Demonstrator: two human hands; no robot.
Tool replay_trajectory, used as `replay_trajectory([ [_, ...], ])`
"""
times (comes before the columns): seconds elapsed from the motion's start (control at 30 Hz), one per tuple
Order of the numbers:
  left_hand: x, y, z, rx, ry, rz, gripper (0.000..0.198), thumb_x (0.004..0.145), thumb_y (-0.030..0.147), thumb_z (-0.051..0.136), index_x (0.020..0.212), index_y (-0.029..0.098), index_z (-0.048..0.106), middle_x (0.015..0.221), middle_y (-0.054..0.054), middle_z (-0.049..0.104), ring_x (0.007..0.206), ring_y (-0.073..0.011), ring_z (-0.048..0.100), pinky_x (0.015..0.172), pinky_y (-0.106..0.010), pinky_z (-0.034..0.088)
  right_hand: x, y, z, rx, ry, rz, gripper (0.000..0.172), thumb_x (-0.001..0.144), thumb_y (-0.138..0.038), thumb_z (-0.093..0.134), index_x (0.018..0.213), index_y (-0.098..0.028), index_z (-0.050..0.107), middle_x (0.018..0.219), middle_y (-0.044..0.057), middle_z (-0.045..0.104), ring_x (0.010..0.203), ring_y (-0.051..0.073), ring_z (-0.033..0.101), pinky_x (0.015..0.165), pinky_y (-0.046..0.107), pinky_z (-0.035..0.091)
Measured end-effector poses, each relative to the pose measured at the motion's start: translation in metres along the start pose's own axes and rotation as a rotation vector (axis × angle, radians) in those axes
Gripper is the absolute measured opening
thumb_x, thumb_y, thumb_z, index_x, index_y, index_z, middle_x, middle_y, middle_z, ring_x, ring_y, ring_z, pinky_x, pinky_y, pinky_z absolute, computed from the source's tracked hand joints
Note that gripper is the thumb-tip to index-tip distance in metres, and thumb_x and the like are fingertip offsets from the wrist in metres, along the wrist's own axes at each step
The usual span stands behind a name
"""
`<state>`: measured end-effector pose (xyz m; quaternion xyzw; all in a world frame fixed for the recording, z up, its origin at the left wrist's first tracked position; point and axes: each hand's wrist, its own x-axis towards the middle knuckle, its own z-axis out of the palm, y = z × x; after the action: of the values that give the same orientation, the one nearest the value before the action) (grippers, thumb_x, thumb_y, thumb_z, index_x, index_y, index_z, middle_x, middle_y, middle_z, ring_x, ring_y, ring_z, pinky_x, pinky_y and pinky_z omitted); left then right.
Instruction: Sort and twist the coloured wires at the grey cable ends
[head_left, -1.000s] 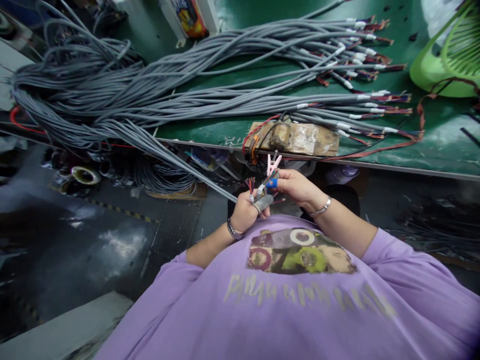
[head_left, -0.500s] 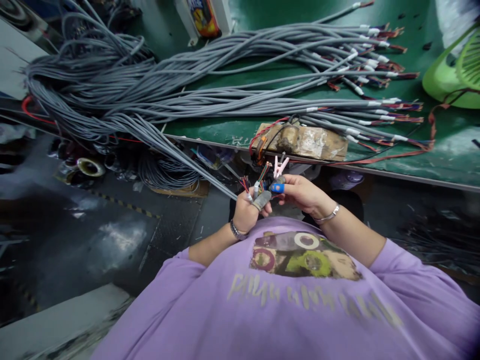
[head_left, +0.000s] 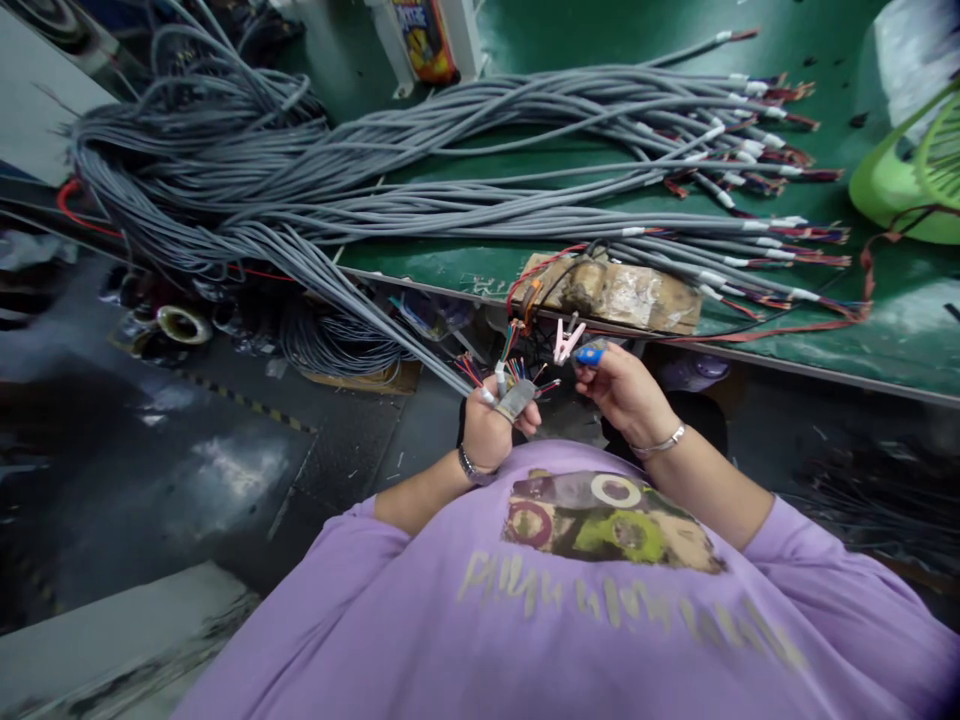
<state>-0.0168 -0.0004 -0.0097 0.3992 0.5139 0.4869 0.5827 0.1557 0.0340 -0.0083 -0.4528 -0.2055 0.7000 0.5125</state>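
My left hand [head_left: 491,425] is closed around the end of a grey cable [head_left: 390,325], with its coloured inner wires [head_left: 514,365] fanned out above a grey finger cot. My right hand [head_left: 622,390] sits a little to the right, its fingers curled; a blue cot covers one fingertip. It pinches a pink clip [head_left: 564,340] that hangs by thin wires from a brown taped block [head_left: 622,290] at the bench edge.
A big bundle of grey cables [head_left: 315,190] lies across the green bench [head_left: 885,320], stripped ends pointing right. A green plastic basket [head_left: 911,170] stands at the far right. Cable coils and a tape roll [head_left: 180,322] lie on the dark floor to the left.
My hands have come apart: the right hand moved right and up with the pink clip, and the wires in my left hand are now spread wider. The view shifted slightly.
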Motion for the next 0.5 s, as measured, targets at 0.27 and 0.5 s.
replay_trajectory([
  [0.27, 0.001, 0.001, 0.004, -0.015, -0.026, 0.008, 0.044, 0.074, 0.058, 0.075, 0.074, 0.017, 0.059, 0.053, 0.002, 0.065, 0.038, -0.0084, 0.055, 0.037, -0.018, 0.043, -0.002, 0.001, -0.005, 0.05, -0.336, 0.278, 0.034, 0.061, -0.036, 0.084, 0.084, -0.016, 0.07, 0.078, 0.002, 0.07, 0.065, 0.011, 0.061, 0.06, 0.024, 0.056],
  [0.5, 0.004, 0.006, 0.004, -0.068, -0.162, 0.036, 0.04, 0.073, 0.054, 0.077, 0.073, 0.017, 0.062, 0.052, 0.001, 0.065, 0.039, -0.009, 0.054, 0.038, -0.019, 0.042, 0.016, -0.006, 0.002, 0.059, -0.258, 0.175, 0.043, 0.079, -0.06, 0.072, 0.078, -0.018, 0.067, 0.074, 0.003, 0.068, 0.061, 0.011, 0.058, 0.057, 0.024, 0.052],
])
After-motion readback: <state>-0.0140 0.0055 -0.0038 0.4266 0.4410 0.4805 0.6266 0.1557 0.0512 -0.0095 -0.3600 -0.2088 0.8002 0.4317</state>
